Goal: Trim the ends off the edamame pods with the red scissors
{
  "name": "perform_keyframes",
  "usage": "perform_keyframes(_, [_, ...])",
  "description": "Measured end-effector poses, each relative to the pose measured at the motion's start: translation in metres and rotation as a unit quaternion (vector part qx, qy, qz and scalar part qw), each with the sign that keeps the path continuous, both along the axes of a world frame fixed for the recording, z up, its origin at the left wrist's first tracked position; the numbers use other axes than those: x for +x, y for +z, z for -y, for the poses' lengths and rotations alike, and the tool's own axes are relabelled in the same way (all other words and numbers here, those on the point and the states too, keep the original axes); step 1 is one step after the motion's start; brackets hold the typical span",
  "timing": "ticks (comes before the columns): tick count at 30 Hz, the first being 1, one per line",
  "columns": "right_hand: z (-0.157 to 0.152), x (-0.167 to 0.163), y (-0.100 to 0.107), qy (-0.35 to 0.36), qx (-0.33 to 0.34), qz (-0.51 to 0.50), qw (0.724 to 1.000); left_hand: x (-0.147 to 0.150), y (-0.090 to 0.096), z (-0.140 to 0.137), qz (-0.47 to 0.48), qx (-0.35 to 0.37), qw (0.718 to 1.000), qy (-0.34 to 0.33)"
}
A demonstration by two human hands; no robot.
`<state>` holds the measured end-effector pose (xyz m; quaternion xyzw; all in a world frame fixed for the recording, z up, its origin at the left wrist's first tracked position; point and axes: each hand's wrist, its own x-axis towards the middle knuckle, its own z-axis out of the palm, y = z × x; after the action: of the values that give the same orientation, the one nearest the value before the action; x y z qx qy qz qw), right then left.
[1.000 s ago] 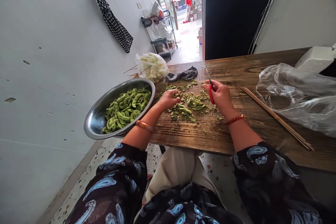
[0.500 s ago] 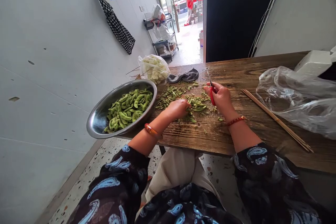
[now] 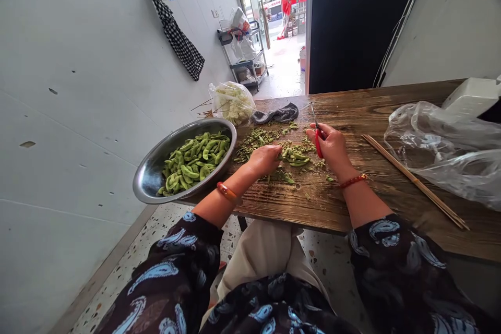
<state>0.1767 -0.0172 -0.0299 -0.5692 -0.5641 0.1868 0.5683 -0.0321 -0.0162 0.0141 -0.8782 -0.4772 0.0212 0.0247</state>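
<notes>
Left hand point(image 3: 266, 160) knuckles up, fingers point(image 3: 277, 150) curled under, wrist point(image 3: 247, 171) behind them; right hand point(image 3: 331, 145) gripping, forearm point(image 3: 364, 202) back from its fingers.

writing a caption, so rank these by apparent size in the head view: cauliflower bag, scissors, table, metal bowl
1. table
2. metal bowl
3. cauliflower bag
4. scissors, partly hidden by the right hand

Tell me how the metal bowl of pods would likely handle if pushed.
The metal bowl may tip: it seems to jut past the table. Its smooth, shiny wall could be slippery. The loose pods inside would probably slide about and add weight.
</notes>
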Motion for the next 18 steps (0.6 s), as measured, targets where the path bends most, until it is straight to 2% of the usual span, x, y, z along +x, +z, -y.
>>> perform_keyframes(4, [-0.002,0.0,-0.003,0.005,0.001,-0.004,1.0,-0.013,0.011,0.003,0.107,0.045,0.992,0.053])
perform_keyframes(8, [-0.001,0.0,-0.003,0.007,-0.005,-0.009,1.0,-0.014,0.025,0.027,0.134,0.03,0.99,0.04])
perform_keyframes(12, [-0.001,0.0,-0.004,0.007,-0.001,-0.003,1.0,0.006,0.026,0.082,0.092,-0.036,0.992,-0.079])
perform_keyframes(16, [0.0,0.001,-0.005,0.003,0.0,0.013,1.0,0.036,0.009,0.131,0.024,-0.105,0.972,-0.209])
perform_keyframes(18, [0.0,0.001,-0.005,0.002,-0.001,0.021,1.0,0.048,0.0,0.143,-0.008,-0.119,0.964,-0.237])
